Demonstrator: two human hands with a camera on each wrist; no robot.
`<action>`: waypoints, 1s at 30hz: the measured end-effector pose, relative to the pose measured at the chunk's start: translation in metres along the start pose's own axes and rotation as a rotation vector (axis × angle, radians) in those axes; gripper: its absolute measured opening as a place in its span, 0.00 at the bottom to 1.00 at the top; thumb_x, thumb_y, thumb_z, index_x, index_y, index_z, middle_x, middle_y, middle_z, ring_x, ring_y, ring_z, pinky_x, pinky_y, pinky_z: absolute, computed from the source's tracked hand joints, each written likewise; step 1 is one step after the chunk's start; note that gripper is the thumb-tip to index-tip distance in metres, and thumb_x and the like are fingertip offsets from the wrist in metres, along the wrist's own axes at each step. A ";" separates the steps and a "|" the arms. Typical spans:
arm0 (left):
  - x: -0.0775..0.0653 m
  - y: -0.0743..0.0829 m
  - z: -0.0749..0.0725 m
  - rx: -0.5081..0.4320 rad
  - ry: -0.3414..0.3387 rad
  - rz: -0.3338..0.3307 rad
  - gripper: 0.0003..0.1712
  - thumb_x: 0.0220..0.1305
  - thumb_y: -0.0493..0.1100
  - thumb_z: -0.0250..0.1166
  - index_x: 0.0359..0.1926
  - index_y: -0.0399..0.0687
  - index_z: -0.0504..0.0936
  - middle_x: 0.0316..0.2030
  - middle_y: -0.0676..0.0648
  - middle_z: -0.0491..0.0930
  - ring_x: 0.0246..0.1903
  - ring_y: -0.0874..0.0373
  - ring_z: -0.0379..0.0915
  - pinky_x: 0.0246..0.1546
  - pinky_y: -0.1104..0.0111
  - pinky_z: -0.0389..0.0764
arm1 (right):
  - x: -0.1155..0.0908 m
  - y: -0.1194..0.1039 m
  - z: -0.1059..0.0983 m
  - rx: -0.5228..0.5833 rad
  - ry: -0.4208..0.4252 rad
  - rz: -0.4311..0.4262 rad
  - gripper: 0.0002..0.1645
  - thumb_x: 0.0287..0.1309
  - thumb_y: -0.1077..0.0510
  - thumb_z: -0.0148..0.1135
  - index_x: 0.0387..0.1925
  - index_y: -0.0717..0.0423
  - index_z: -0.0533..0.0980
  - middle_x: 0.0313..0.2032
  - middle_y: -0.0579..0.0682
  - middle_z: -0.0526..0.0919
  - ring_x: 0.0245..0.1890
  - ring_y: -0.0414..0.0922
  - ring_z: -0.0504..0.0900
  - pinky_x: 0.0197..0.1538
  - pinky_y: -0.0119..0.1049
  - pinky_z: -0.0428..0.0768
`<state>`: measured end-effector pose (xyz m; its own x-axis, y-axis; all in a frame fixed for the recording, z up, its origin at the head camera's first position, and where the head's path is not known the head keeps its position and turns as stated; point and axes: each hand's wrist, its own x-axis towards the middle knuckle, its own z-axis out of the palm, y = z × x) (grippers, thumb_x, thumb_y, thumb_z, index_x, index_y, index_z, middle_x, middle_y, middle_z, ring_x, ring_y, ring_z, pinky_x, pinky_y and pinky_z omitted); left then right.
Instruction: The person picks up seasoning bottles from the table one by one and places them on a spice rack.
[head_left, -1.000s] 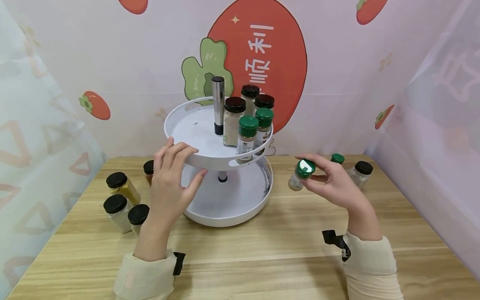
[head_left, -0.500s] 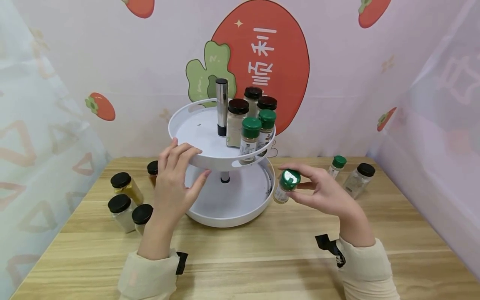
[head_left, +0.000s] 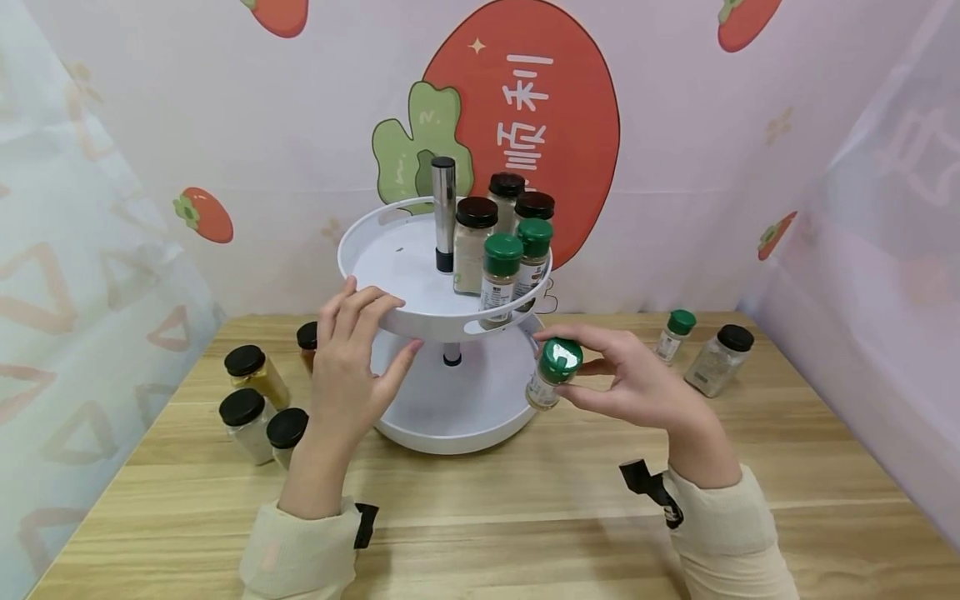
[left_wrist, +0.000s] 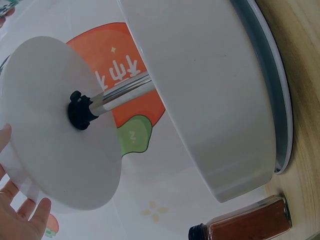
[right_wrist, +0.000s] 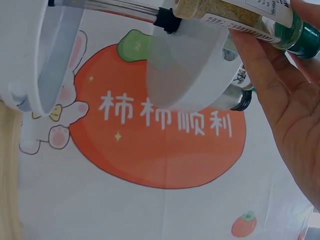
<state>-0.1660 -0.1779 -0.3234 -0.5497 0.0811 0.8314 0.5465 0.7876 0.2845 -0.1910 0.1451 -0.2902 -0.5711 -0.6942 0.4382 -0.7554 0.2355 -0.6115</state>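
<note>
A white two-tier turntable rack (head_left: 420, 321) stands on the wooden table, its lower tray (head_left: 450, 443) bare inside. My left hand (head_left: 348, 367) rests on the front left rim of the upper tray, fingers over the edge and thumb below. In the left wrist view that hand (left_wrist: 22, 215) lies at the tray's edge. My right hand (head_left: 630, 379) pinches a green-capped spice jar (head_left: 551, 371) near its cap, tilted, off the lower tray's right side. The right wrist view shows this jar (right_wrist: 250, 17) with a white label and brownish contents.
On the upper tray's right side stand black-capped jars (head_left: 472, 250) and green-capped jars (head_left: 500, 279). Several black-capped jars (head_left: 255, 375) stand on the table at left. At right are a small green-capped jar (head_left: 672, 336) and a clear black-capped jar (head_left: 717, 362).
My right hand has carried the green-capped spice jar leftward and slightly down, to the lower tray's right edge. My left hand keeps its place on the upper rim.
</note>
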 end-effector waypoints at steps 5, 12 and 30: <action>0.000 0.000 0.000 0.004 -0.004 -0.001 0.27 0.55 0.42 0.74 0.55 0.42 0.76 0.57 0.40 0.73 0.69 0.41 0.57 0.78 0.54 0.55 | 0.010 -0.008 -0.001 0.013 -0.004 -0.076 0.33 0.53 0.71 0.68 0.61 0.55 0.73 0.55 0.53 0.82 0.49 0.38 0.81 0.45 0.37 0.89; -0.001 0.001 0.000 0.000 -0.010 -0.008 0.27 0.55 0.42 0.74 0.55 0.42 0.76 0.57 0.40 0.73 0.69 0.39 0.57 0.78 0.53 0.55 | 0.026 -0.021 -0.005 0.069 -0.007 -0.134 0.33 0.51 0.74 0.68 0.61 0.63 0.72 0.52 0.57 0.82 0.47 0.39 0.82 0.46 0.38 0.89; 0.000 0.002 0.001 -0.017 0.016 -0.008 0.27 0.53 0.38 0.75 0.53 0.42 0.77 0.55 0.40 0.74 0.66 0.38 0.59 0.78 0.52 0.56 | 0.068 -0.051 -0.007 0.097 0.142 -0.125 0.35 0.50 0.75 0.69 0.61 0.65 0.71 0.54 0.59 0.79 0.48 0.46 0.84 0.45 0.37 0.89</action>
<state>-0.1652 -0.1757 -0.3231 -0.5439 0.0646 0.8367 0.5531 0.7775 0.2995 -0.1939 0.0902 -0.2248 -0.5199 -0.6091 0.5989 -0.7924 0.0820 -0.6045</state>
